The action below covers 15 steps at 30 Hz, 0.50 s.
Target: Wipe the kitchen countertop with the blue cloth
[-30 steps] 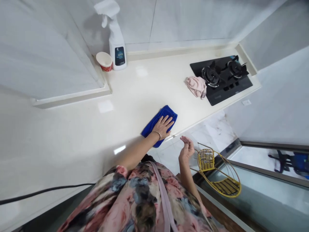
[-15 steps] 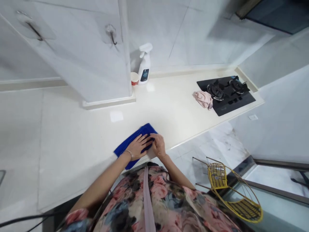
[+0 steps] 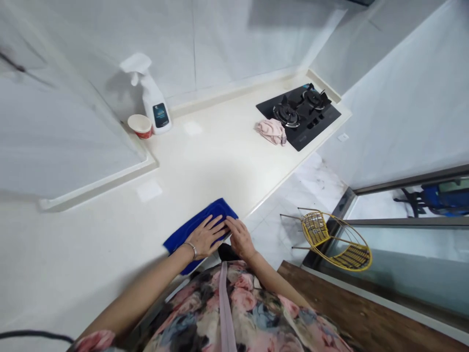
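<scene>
A blue cloth point(image 3: 198, 222) lies flat along the front edge of the pale countertop point(image 3: 205, 166). My left hand point(image 3: 205, 237) rests on it, palm down with fingers stretched out, a bracelet at the wrist. At the cloth's right end, my right hand point(image 3: 240, 238) has its fingers bent together over the edge, closed on the cloth's corner; its thumb is mostly hidden. The two hands almost touch at the fingertips.
A white spray bottle point(image 3: 156, 102) and a red-and-white paper cup point(image 3: 140, 126) stand by the wall. A pink cloth point(image 3: 271, 131) lies against the black gas hob point(image 3: 302, 137). On the floor to the right is a yellow woven chair point(image 3: 317, 230).
My view has swung right and nearer the spray bottle. Both hands stay on the blue cloth, which has shifted with them along the counter edge; the right fingers now lie lower at its corner.
</scene>
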Motion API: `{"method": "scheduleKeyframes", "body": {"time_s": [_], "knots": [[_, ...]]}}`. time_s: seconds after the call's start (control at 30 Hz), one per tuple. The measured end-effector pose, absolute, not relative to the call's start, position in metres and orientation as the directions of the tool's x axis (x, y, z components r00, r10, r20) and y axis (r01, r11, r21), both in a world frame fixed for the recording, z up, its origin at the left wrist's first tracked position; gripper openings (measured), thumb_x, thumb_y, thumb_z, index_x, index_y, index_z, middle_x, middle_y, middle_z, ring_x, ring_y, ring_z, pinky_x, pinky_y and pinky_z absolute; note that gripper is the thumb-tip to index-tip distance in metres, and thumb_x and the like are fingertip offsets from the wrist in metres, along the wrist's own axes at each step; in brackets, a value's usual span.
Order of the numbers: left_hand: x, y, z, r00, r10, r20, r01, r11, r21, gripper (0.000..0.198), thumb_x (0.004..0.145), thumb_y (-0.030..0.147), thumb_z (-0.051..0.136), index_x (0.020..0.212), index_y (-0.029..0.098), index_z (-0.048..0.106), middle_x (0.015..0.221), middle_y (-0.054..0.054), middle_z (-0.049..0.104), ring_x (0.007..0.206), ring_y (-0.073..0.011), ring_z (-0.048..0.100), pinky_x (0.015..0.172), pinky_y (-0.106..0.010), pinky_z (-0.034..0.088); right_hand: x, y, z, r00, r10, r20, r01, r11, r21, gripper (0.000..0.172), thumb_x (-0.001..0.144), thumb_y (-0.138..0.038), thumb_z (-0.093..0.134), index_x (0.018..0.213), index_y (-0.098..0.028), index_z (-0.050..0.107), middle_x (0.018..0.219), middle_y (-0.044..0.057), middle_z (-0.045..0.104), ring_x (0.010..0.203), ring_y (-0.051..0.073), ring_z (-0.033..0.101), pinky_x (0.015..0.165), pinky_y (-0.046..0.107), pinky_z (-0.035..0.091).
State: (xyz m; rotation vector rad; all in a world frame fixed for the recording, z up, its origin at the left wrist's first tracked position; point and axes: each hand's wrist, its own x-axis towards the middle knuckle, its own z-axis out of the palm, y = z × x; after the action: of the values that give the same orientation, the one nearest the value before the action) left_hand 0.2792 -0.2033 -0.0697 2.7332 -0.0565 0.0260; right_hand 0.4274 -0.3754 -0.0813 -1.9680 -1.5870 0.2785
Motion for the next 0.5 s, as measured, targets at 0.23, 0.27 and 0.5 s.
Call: {"method": "scheduleKeyframes", "body": {"time_s": [0.23,0.27,0.5], "knots": [[0.401,-0.214,-0.069,0.986,-0.150,0.077,-0.168,-0.875,0.454,0.053,0.099,0.039,0.054,0.151,0.026,0.054,0.160,-0.006,0.045,0.157,-0.0257,0.024,0.130,-0.051,0.012,0.505,-0.393,-0.092,0.501,0.801,0.327,0.792,-0.272,-0.546,0.073,0.079,-0.003,0.039,0.151,-0.015,0.047,0.154,0.016,0.052,0.148,0.022,0.043,0.121,0.053,0.040],[0.415,-0.213,-0.070,0.985,-0.152,0.076,-0.170,-0.879,0.446,0.053,0.099,0.039,0.053,0.151,0.026,0.054,0.160,-0.006,0.045,0.156,-0.0260,0.025,0.130,-0.052,0.013,0.517,-0.389,-0.094,0.522,0.781,0.343,0.783,-0.279,-0.556,0.071,0.079,-0.004,0.039,0.148,-0.015,0.049,0.152,0.017,0.053,0.147,0.022,0.044,0.121,0.052,0.041],[0.439,-0.215,-0.078,0.990,-0.104,0.100,-0.136,-0.908,0.397,0.054,0.095,0.039,0.062,0.144,0.016,0.059,0.161,-0.011,0.043,0.153,-0.0280,0.033,0.128,-0.051,0.024,0.545,-0.360,-0.097,0.663,0.667,0.340,0.700,-0.391,-0.597,0.048,0.089,-0.022,0.040,0.133,-0.018,0.061,0.138,0.015,0.062,0.131,0.025,0.057,0.111,0.052,0.049]]}}
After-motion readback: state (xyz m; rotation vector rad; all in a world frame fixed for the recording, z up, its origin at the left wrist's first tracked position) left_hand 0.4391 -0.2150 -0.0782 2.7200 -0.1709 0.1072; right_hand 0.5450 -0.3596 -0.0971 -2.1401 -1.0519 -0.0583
